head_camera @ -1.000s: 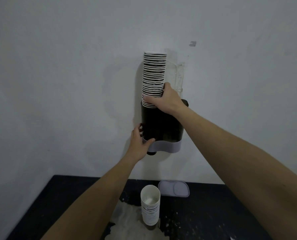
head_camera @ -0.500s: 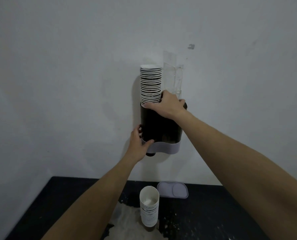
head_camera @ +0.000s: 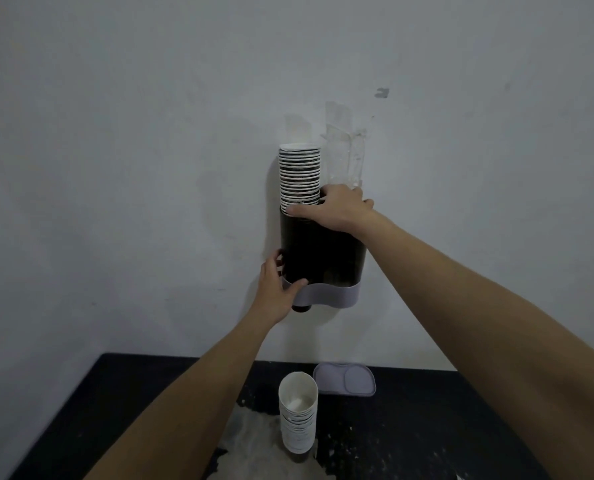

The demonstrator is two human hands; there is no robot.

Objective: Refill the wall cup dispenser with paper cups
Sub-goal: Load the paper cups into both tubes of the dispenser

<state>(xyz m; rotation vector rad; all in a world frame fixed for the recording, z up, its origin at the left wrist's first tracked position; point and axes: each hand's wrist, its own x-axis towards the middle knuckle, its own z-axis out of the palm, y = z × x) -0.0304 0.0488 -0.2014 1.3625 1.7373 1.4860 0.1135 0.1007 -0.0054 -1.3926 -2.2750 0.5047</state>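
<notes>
A dark cup dispenser (head_camera: 323,251) with a pale lilac base band hangs on the white wall. A tall stack of white paper cups (head_camera: 299,174) stands in its left tube, the upper part sticking out above the rim. My right hand (head_camera: 333,209) grips the stack at the tube's top edge. My left hand (head_camera: 276,289) holds the dispenser's lower left side, thumb across the lilac band. A second, shorter stack of paper cups (head_camera: 298,410) stands upright on the dark table below.
The dispenser's lilac lid (head_camera: 344,379) lies on the dark table (head_camera: 427,427) by the wall. A pale worn patch marks the tabletop near the standing cups. Clear tape strips (head_camera: 344,150) stick to the wall above the dispenser.
The stack of cups has slid further down into the left tube, with my right hand following it down to the rim. My left hand has stayed on the dispenser's base.
</notes>
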